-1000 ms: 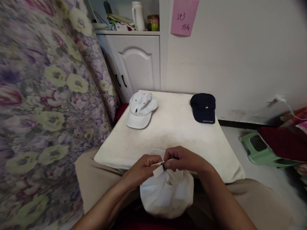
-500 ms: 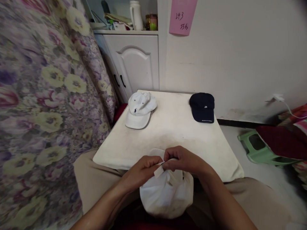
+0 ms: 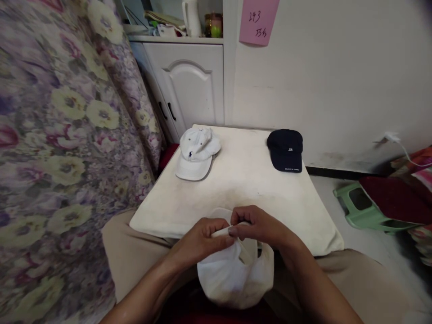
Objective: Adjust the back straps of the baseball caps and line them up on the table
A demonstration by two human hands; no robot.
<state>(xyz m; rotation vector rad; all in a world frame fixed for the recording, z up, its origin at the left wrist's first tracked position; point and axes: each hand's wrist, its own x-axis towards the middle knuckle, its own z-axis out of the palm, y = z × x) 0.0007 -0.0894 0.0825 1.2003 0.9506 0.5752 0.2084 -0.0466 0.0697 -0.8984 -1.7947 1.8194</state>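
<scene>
A white cap (image 3: 232,279) lies in my lap, its back toward the table. Both hands meet at its rear strap. My left hand (image 3: 199,238) has closed fingers on the strap end, and my right hand (image 3: 259,227) pinches the strap from the other side. On the cream table (image 3: 243,180) sit another white cap (image 3: 196,152) with a small dark logo at the back left and a navy cap (image 3: 286,149) at the back right.
A floral curtain (image 3: 60,135) hangs along the left. A white cabinet (image 3: 189,85) stands behind the table, and a pink note (image 3: 258,20) is stuck on the wall. A green stool (image 3: 364,211) with dark red fabric (image 3: 394,200) sits on the floor at right.
The loose strap end that stuck out between my fingers is now tucked under my left fingers. The hands have closed together slightly.
</scene>
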